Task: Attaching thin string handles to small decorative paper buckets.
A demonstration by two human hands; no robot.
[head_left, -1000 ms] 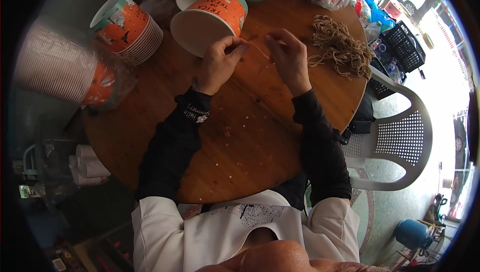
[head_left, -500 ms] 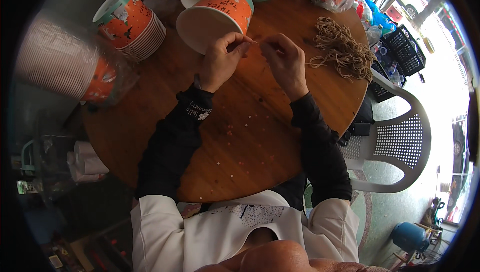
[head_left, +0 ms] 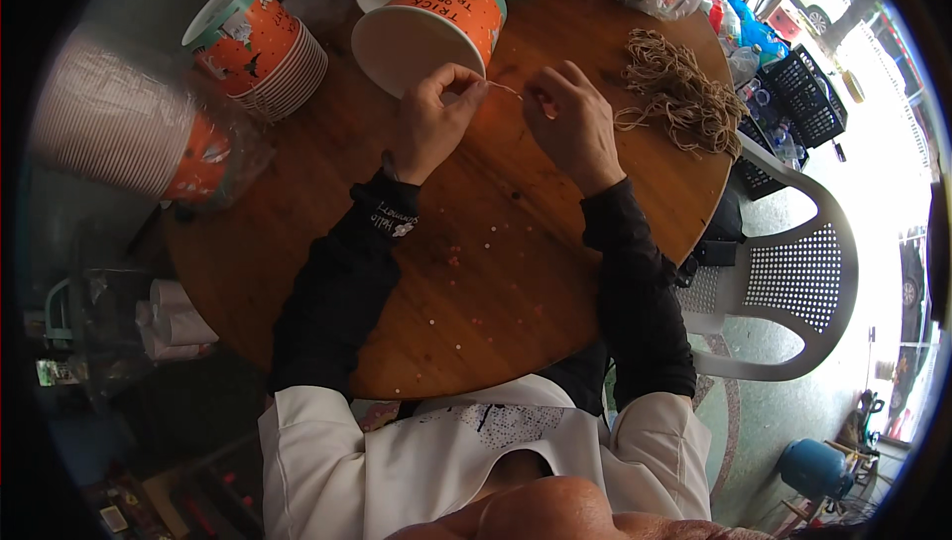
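Forearms (head_left: 342,292) outstretched, both hands (head_left: 428,133) pinch thin string (head_left: 504,88) above the worktop (head_left: 496,287); a tipped bucket (head_left: 412,49) lies just beyond.

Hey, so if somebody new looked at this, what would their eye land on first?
Probably the bright orange bucket lying on its side on the far part of the round wooden table, its white mouth facing the person. Just nearer, a thin pale strand pinched in the left hand reaches the right hand. To their right lies a tangled tan string heap.
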